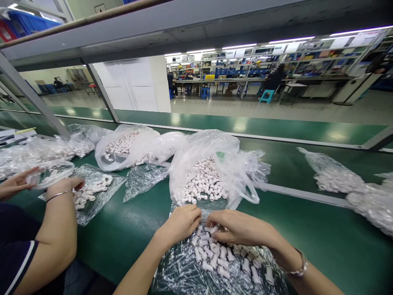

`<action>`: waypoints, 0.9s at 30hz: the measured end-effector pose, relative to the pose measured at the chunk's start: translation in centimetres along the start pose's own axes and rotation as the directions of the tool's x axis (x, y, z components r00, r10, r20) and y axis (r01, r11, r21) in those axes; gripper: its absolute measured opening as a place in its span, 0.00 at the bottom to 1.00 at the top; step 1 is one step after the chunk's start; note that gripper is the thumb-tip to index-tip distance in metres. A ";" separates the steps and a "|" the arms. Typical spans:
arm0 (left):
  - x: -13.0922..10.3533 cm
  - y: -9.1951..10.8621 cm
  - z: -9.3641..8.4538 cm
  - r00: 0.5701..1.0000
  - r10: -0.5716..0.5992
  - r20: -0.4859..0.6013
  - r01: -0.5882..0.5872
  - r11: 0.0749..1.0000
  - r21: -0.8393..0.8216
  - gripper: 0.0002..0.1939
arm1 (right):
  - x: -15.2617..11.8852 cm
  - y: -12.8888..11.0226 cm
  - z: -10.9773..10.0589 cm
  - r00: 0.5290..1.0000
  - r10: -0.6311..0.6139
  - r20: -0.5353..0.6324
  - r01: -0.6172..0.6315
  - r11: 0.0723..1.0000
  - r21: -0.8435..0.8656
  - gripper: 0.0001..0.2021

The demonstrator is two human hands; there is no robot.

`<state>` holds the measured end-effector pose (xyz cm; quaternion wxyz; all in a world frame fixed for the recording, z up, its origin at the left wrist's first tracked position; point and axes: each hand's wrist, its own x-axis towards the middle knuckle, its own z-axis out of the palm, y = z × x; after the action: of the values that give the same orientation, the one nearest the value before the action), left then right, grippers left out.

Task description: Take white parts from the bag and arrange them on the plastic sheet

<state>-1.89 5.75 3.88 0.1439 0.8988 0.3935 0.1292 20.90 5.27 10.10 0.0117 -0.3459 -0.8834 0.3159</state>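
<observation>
My left hand (181,223) and my right hand (238,227) rest side by side over a heap of small white plastic fittings (225,256) spread on a clear plastic sheet (181,272) on the green table (322,237). The fingers of both hands curl down into the pile and pinch at fittings; what each one grips is hidden under the fingers. Just beyond my hands stands an open clear bag (208,176) full of the same white fittings.
A co-worker's arms (58,213) at the left handle a small bag (50,172) over a sheet with fittings (92,190). More filled bags lie at the far left (129,147) and at the right (353,188). Shelving and seated people stand far behind.
</observation>
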 end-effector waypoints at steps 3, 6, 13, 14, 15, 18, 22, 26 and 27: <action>0.0 0.0 0.1 1.000 0.003 0.007 -0.003 1.000 -0.006 0.08 | 0.4 0.6 -0.4 0.992 0.034 -0.120 -0.034 0.999 -0.001 0.06; 0.0 -0.1 0.2 1.000 0.012 -0.003 -0.012 1.000 0.012 0.08 | 1.7 2.7 0.1 0.934 0.100 -0.343 -0.173 0.967 -0.187 0.06; 0.0 0.1 0.0 1.000 0.013 0.002 -0.013 1.000 0.022 0.09 | 3.8 6.5 1.4 0.882 0.063 -0.467 -0.238 0.915 -0.326 0.05; 0.0 0.1 0.0 1.000 0.010 0.005 -0.011 1.000 0.026 0.09 | 3.7 6.4 1.2 0.868 0.071 -0.492 -0.220 0.942 -0.252 0.05; 0.0 0.1 0.0 1.000 0.009 0.007 -0.009 1.000 0.029 0.09 | 3.6 6.3 0.9 0.853 0.092 -0.514 -0.184 0.974 -0.132 0.05; 0.0 0.1 0.0 1.000 0.014 0.007 -0.014 0.999 0.037 0.09 | 3.0 5.6 -0.3 0.866 0.212 -0.454 -0.007 0.911 0.413 0.12; 0.0 0.1 0.1 1.000 0.013 0.008 -0.014 0.999 0.042 0.09 | 2.6 4.7 -1.2 0.945 0.225 -0.237 0.080 0.542 0.836 0.16; 0.0 0.1 0.0 1.000 0.011 0.001 -0.011 0.999 0.032 0.09 | 2.3 4.4 -1.6 0.950 0.197 -0.242 0.121 0.479 0.869 0.18; 0.0 0.1 0.0 1.000 0.013 0.001 -0.013 1.000 0.028 0.09 | 2.1 4.5 -1.6 0.946 0.199 -0.254 0.115 0.529 0.841 0.18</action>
<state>-1.80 5.69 3.92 0.1307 0.9032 0.3894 0.1245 22.36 10.00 8.41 0.3130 -0.3644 -0.5954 0.6440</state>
